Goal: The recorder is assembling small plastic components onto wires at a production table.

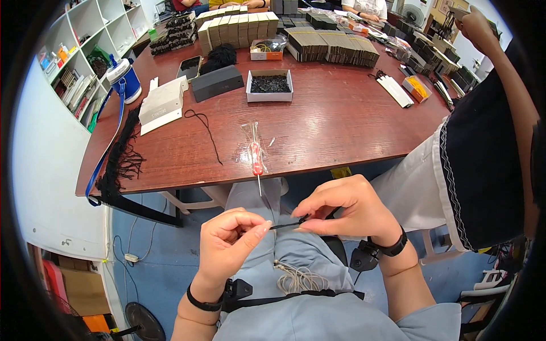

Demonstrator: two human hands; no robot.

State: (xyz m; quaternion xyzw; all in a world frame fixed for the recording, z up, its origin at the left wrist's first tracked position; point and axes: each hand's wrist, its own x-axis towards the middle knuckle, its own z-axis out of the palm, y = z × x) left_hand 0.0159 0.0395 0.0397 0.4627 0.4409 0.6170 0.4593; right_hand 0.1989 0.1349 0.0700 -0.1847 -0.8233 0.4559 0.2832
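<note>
Above my lap, my left hand (236, 238) pinches one end of a black cord (286, 225) between thumb and fingertip. The cord stretches across to my right hand (352, 210), whose thumb and fingers are closed on its other part, at a small dark knot or piece (303, 218) partly hidden by the fingers. Just ahead, a red-handled tool with a thin metal shaft (256, 159) lies on clear plastic, its shaft sticking out past the table's near edge. Another black cord (207, 135) lies loose on the tabletop to the left.
On the brown table (330, 125) stands a white box of small black pieces (270, 94), beside a dark grey box (217, 83). Black fringed cords (122, 156) hang near the left edge by a blue-and-white jug (124, 82). Stacked cards (330, 46) sit behind. A person (483, 148) stands at right.
</note>
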